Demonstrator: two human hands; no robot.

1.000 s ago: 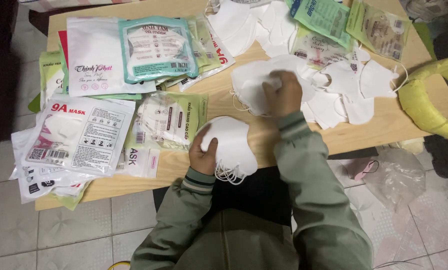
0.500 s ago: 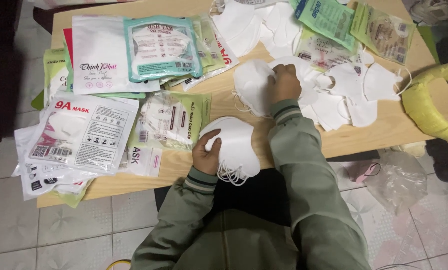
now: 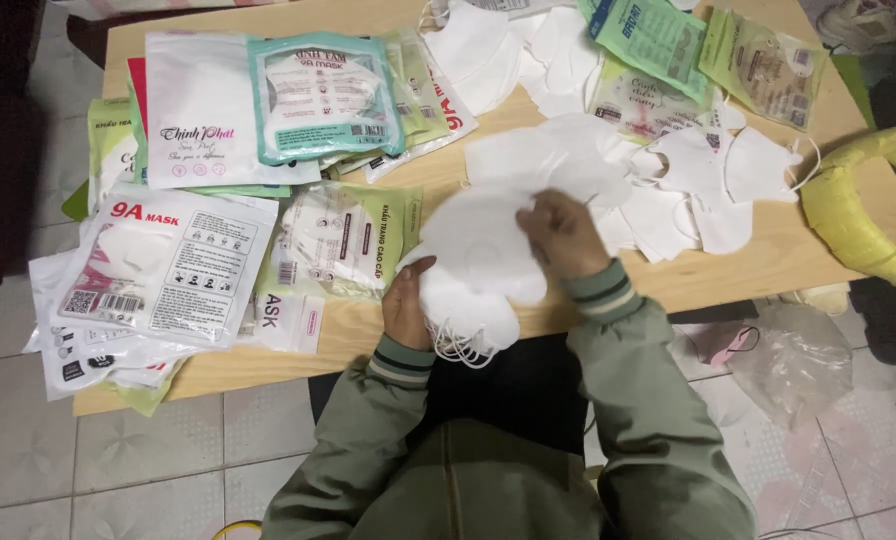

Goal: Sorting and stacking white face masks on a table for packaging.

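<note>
The right hand (image 3: 560, 235) has drawn back from the loose white masks (image 3: 708, 185) further out on the tabletop (image 3: 468, 170) — its grip is closed on a single white mask (image 3: 483, 245), now brought over the stack. The left hand (image 3: 406, 305) clamps that mask stack (image 3: 468, 310) at the tabletop's near edge. One more mask is joining the pile; printed mask packets (image 3: 178, 265) lie to the left.

Left hand (image 3: 406, 305) gripping the stack of white masks (image 3: 465, 300) at the table (image 3: 758, 265) edge, right hand (image 3: 560, 232) laying a white mask (image 3: 483, 240) on top, loose masks (image 3: 703, 185) at two o'clock, packaged masks (image 3: 173, 265) at nine o'clock
</note>
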